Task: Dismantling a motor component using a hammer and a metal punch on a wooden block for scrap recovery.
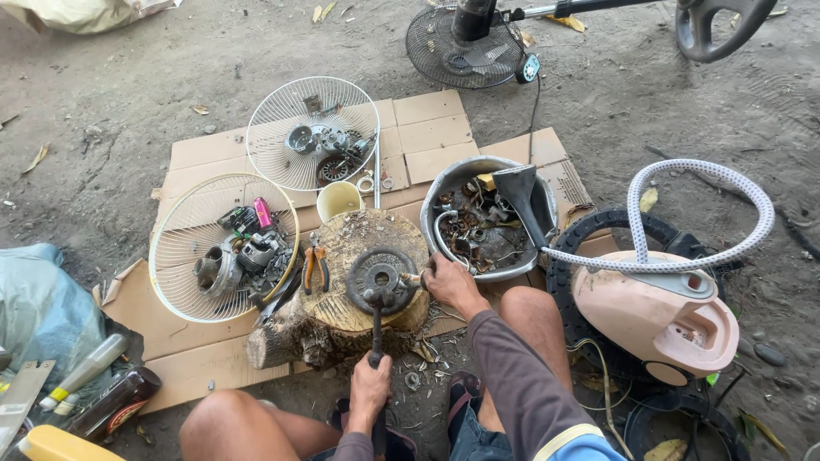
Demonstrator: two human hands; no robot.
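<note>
Head view: left hand (369,388) grips a hammer (377,320) over the round metal part (381,279), which the right hand (451,284) pinches.

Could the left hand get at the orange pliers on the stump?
Probably yes. The pliers lie in the open on the stump, with nothing on top. But the left hand is shut on a hammer and would have to drop it first.

You sit on bare dirt ground (111,94) in daylight; flattened cardboard (436,128) lies just below the standing fan (465,43).
</note>
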